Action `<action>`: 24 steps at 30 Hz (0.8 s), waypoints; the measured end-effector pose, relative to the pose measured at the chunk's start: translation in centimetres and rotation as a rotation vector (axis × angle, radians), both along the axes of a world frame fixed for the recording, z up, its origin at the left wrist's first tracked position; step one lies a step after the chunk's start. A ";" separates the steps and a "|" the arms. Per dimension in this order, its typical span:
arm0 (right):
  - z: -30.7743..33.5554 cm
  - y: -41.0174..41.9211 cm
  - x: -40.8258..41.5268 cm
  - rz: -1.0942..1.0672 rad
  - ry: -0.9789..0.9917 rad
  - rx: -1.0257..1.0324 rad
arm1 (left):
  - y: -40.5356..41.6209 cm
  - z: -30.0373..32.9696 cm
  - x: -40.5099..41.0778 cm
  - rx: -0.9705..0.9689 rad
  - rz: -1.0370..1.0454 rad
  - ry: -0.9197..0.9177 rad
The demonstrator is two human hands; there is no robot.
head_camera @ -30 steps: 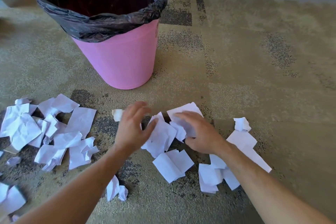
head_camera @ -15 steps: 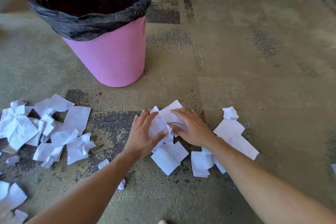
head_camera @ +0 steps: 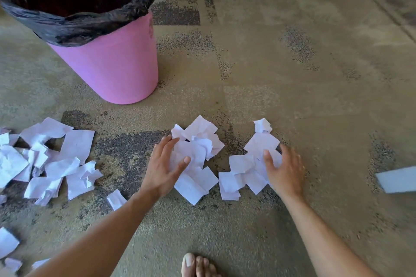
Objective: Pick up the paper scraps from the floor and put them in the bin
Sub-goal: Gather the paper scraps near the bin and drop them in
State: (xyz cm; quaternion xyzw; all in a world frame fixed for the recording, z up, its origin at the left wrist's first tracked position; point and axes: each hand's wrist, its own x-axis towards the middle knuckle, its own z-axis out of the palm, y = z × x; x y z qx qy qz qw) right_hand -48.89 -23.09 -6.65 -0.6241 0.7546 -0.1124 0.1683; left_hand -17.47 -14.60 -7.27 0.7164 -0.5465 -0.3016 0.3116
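A pink bin (head_camera: 112,69) lined with a black bag (head_camera: 74,24) stands on the carpet at the upper left. White paper scraps lie in front of it. My left hand (head_camera: 165,167) rests with spread fingers on the left side of a middle heap of scraps (head_camera: 200,137). My right hand (head_camera: 282,168) lies with straight fingers on the right side of a second heap (head_camera: 245,171), which has a crumpled ball (head_camera: 262,125) at its far end. Neither hand holds anything.
A large spread of scraps (head_camera: 51,159) covers the floor at the left, with a lone scrap (head_camera: 116,199) near my left forearm. Another white sheet (head_camera: 397,179) lies at the right edge. A bare foot (head_camera: 198,265) shows at the bottom. A wall runs along the far side.
My right hand has left the middle heap and moved right onto the second heap. My left hand stays at the middle heap. The view has shifted, showing a foot and a sheet at right.
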 end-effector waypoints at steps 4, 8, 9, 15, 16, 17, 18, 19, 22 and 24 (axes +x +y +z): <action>-0.3 2.3 2.6 0.107 -0.017 0.028 | 0.4 0.0 -0.3 0.027 -0.002 -0.034; -0.4 3.9 5.2 0.229 -0.153 0.017 | 0.4 -0.1 -0.2 0.041 -0.002 -0.044; -0.3 4.2 5.6 0.281 -0.156 0.017 | 0.5 -0.1 -0.2 0.037 -0.007 -0.056; 1.9 4.4 5.4 0.475 0.012 0.132 | 0.2 0.5 -0.6 0.059 -0.030 -0.113; 2.6 4.2 5.2 0.496 0.082 0.190 | 0.0 0.8 -0.8 0.066 -0.062 -0.144; 3.3 4.1 5.0 0.518 0.154 0.252 | -0.1 1.2 -1.1 0.078 -0.104 -0.167; 3.8 4.0 5.0 0.545 0.219 0.307 | -0.3 1.5 -1.5 0.100 -0.151 -0.180; 4.2 4.0 5.3 0.577 0.267 0.344 | -0.5 1.7 -1.9 0.126 -0.202 -0.194; 4.9 4.0 6.7 0.649 0.315 0.401 | -1.0 1.8 -3.1 0.168 -0.379 -0.344; 5.1 4.1 7.4 0.659 0.315 0.412 | -1.2 1.5 -3.5 0.200 -0.504 -0.464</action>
